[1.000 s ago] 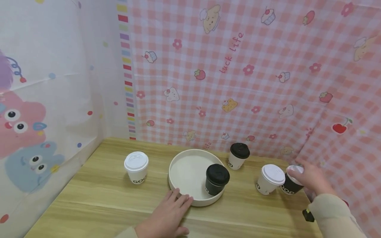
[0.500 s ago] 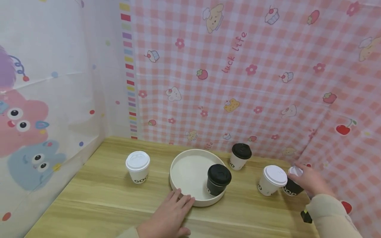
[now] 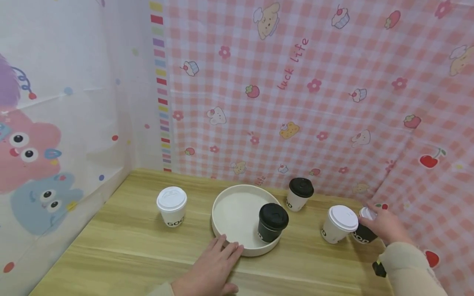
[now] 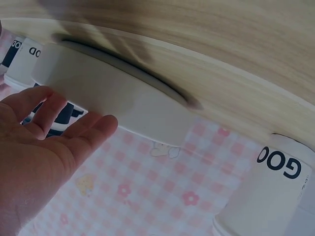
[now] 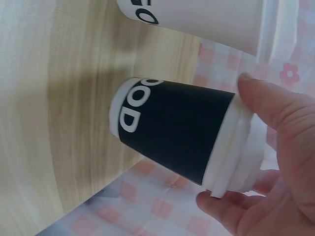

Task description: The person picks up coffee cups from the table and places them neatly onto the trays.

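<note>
My right hand [image 3: 389, 224] grips a black paper coffee cup with a white lid [image 5: 172, 130]. In the right wrist view the thumb lies on one side of the lid and fingers on the other; the cup's base is at the wooden tabletop. Close beside it stands a white cup with a white lid [image 3: 338, 225]. My left hand [image 3: 212, 265] rests its fingertips on the near rim of a round cream tray [image 4: 123, 101], fingers extended. Inside the tray, at its right side, stands a black cup with a black lid [image 3: 272, 224].
A white cup with a black lid [image 3: 299, 195] stands behind the tray to the right. Another white cup with a white lid [image 3: 172, 207] stands left of the tray. A pink checked cloth [image 3: 237, 90] hangs behind the table. A small black object [image 3: 379, 268] shows by the right sleeve.
The right hand has shifted slightly, and its black cup now sits a little more behind the neighbouring white cup. The view has drifted slightly. The left hand keeps its place on the tray rim.
</note>
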`<state>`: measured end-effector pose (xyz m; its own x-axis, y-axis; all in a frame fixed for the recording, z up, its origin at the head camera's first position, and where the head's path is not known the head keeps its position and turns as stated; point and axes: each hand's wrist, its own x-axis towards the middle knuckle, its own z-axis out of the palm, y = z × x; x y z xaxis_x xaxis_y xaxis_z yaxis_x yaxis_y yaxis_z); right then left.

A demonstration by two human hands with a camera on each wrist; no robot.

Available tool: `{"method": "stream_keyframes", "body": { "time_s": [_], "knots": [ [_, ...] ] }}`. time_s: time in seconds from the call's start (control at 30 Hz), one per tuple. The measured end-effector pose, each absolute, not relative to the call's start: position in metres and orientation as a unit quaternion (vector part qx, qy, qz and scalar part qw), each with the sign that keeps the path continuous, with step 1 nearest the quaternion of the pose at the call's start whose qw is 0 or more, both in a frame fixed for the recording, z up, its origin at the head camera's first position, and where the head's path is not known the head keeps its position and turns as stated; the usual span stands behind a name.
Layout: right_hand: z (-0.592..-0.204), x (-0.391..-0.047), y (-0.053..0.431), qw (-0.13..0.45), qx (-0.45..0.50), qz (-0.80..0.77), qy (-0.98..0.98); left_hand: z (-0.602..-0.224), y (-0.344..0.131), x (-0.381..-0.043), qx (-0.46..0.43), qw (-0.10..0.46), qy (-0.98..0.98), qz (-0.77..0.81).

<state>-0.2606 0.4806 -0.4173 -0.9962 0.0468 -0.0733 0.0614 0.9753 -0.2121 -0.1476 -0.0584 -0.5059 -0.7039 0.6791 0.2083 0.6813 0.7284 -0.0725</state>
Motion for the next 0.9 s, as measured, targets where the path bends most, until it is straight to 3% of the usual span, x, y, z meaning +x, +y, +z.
{"method": "stream_keyframes", "body": {
  "time_s": [0.47,0.9],
  "knots": [
    [-0.405,-0.261,0.484,0.079,0.021,-0.123,0.989,-0.506,-0.06,-0.147,-0.381,0.126,-0.916,-0.013],
    [-0.406,-0.235,0.485,0.047,0.033,-0.118,0.991,-0.502,-0.061,-0.145,-0.387,0.111,-0.915,-0.011]
  ]
}}
